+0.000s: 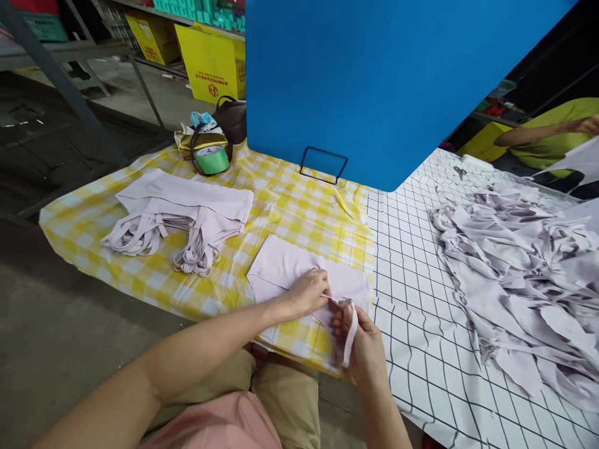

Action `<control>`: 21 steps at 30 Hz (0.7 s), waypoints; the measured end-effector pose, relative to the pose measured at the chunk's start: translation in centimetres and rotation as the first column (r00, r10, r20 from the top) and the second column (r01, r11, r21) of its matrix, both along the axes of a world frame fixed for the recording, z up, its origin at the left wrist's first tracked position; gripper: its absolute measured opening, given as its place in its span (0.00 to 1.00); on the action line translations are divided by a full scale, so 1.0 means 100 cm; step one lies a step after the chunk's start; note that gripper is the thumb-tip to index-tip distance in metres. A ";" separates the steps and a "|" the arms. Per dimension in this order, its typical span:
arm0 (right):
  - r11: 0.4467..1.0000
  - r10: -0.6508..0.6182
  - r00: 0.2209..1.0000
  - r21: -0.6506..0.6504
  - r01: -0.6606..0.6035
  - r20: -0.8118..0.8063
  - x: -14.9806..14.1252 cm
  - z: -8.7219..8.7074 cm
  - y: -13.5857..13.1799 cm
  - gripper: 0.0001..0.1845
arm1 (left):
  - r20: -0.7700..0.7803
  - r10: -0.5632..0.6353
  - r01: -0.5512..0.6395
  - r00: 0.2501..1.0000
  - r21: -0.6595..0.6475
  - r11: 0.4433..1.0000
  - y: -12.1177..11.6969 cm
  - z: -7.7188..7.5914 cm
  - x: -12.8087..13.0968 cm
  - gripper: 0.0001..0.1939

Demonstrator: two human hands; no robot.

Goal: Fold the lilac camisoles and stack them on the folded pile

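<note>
A pale lilac strappy garment (285,265) lies flat on the yellow checked cloth in front of me. My left hand (309,292) rests over its middle, fingers closed on the fabric edge near a strap. Just to the right, my right hand (362,340) pinches the garment's narrow strap (350,337), and a loop of it hangs over the fingers. A thin stretch of fabric runs between the two hands. To the left sits a neat stack of similar garments (187,196), with their straps bunched toward me.
A large blue panel (355,87) rises behind, with a black wire frame (324,165) at its foot. Crumpled lilac garments (528,268) pile up on the right. Green tape (211,161) stands at back left. Another person's arm (547,132) is at far right.
</note>
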State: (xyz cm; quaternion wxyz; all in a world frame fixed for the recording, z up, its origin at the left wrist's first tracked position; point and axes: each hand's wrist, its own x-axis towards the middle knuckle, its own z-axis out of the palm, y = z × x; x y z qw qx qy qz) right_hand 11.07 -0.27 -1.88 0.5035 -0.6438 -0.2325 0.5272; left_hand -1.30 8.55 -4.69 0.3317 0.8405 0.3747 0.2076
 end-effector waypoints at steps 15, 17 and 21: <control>0.951 0.232 0.585 -0.054 -0.306 0.778 0.005 -0.006 -0.075 0.20 | -0.019 -0.141 0.142 0.990 0.046 0.989 -0.012 0.012 -0.023 0.20; 0.926 0.202 0.401 -0.041 -0.376 0.893 -0.003 -0.013 -0.071 0.17 | -0.048 -0.160 0.163 0.986 0.065 0.984 -0.014 0.012 -0.026 0.18; 0.864 0.265 0.358 -0.056 -0.500 0.895 -0.010 -0.017 -0.082 0.16 | -0.146 -0.196 0.217 0.970 0.140 0.966 -0.019 0.008 -0.030 0.17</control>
